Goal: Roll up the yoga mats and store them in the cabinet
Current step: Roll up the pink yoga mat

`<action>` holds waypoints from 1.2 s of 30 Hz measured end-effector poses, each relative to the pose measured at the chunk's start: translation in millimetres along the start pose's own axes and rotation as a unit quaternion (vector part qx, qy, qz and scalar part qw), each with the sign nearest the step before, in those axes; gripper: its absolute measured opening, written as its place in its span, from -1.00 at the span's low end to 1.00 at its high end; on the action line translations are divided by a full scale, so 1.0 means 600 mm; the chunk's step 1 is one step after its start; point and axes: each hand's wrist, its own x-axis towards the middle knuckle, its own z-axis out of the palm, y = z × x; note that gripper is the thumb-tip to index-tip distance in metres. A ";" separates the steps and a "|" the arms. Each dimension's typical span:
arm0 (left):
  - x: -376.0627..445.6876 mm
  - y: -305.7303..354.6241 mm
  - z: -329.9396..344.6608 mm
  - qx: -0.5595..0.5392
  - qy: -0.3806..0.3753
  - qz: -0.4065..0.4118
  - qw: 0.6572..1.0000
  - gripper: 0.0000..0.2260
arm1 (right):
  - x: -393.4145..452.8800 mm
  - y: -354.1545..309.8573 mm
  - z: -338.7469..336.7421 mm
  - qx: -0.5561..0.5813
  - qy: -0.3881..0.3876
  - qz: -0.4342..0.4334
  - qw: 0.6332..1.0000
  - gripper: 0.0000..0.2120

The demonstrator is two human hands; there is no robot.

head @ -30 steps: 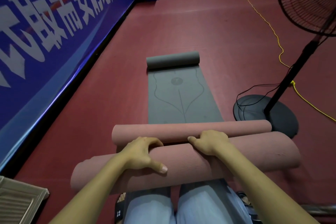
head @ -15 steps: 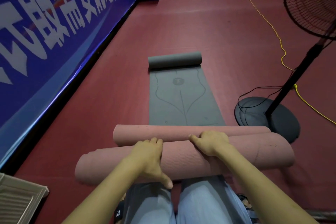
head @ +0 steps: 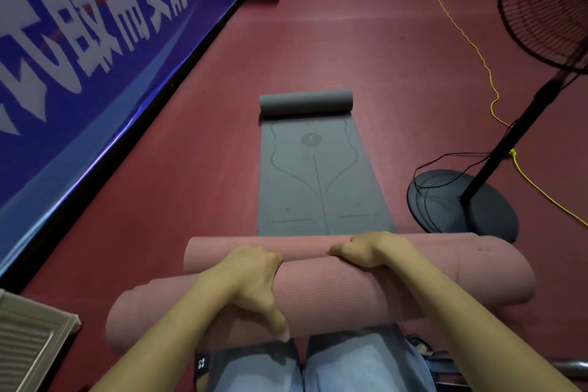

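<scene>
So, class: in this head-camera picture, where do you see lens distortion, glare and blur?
Head view: wide-angle bending curves the banner and the fan pole; a bright sheen runs along the banner's lower edge; the near end of the big pink roll by the left hand is soft; the grey mat is sharp.
</scene>
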 end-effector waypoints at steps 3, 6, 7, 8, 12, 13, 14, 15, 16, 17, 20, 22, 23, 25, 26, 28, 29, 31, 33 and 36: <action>-0.012 -0.004 0.008 -0.039 -0.026 0.001 0.999 -0.21 | -0.003 -0.007 0.006 0.013 -0.033 -0.010 0.999 -0.34; -0.009 -0.005 0.008 -0.065 -0.034 -0.006 0.997 -0.24 | 0.010 -0.001 0.022 0.012 0.020 -0.003 1.000 -0.29; -0.005 -0.004 0.008 -0.070 -0.037 -0.010 0.997 -0.24 | 0.016 0.004 0.027 0.017 0.041 -0.003 0.999 -0.28; -0.001 -0.005 0.008 -0.074 -0.039 -0.013 0.996 -0.24 | 0.020 0.009 0.032 0.024 0.063 -0.005 0.998 -0.28; 0.013 -0.017 0.013 -0.097 -0.034 -0.016 0.995 -0.11 | 0.039 0.014 0.033 0.043 0.129 -0.024 0.990 -0.30; 0.016 -0.022 0.013 -0.105 -0.028 -0.016 0.994 -0.05 | 0.042 0.012 0.032 0.036 0.140 -0.031 0.989 -0.35; 0.019 -0.029 0.013 -0.118 -0.019 -0.020 0.993 0.00 | 0.043 0.009 0.031 0.027 0.151 -0.032 0.988 -0.40; 0.024 -0.039 0.013 -0.146 -0.004 -0.029 0.989 -0.01 | 0.043 0.005 0.033 0.020 0.159 -0.028 0.987 -0.42; 0.028 -0.051 0.012 -0.186 0.017 -0.038 0.982 -0.06 | 0.040 0.001 0.036 0.014 0.168 -0.022 0.985 -0.41; 0.034 -0.064 0.012 -0.229 0.041 -0.047 0.972 -0.16 | 0.038 -0.002 0.041 0.012 0.178 -0.018 0.984 -0.40; 0.050 -0.092 0.011 -0.286 0.060 -0.045 0.955 -0.36 | 0.033 -0.004 0.053 0.007 0.215 -0.018 0.976 -0.36; 0.053 -0.092 0.008 -0.289 0.026 -0.041 0.956 -0.39 | 0.034 -0.004 0.050 0.007 0.216 -0.020 0.976 -0.36; 0.053 -0.089 0.007 -0.295 0.012 -0.041 0.955 -0.40 | 0.036 -0.004 0.049 0.008 0.212 -0.020 0.977 -0.36; 0.049 -0.085 0.014 -0.288 0.008 -0.035 0.957 -0.38 | 0.038 -0.003 0.047 0.008 0.211 -0.021 0.977 -0.37; 0.045 -0.082 0.017 -0.260 0.018 -0.030 0.965 -0.35 | 0.038 -0.002 0.047 0.006 0.214 -0.021 0.977 -0.37; 0.038 -0.079 0.026 -0.184 0.040 -0.018 0.982 -0.30 | 0.039 -0.002 0.046 0.000 0.219 -0.021 0.976 -0.38; 0.033 -0.077 0.027 -0.158 0.046 -0.011 0.986 -0.29 | 0.039 -0.002 0.047 -0.003 0.219 -0.022 0.975 -0.38; 0.022 -0.063 0.021 -0.140 0.044 -0.005 0.989 -0.26 | 0.040 -0.003 0.050 -0.009 0.222 -0.027 0.975 -0.39; 0.020 -0.038 0.012 -0.094 0.017 -0.016 0.995 -0.14 | 0.041 -0.004 0.054 -0.012 0.233 -0.033 0.972 -0.40; 0.036 0.001 0.004 0.034 -0.011 -0.041 0.999 0.00 | 0.041 -0.004 0.058 -0.022 0.250 -0.045 0.967 -0.42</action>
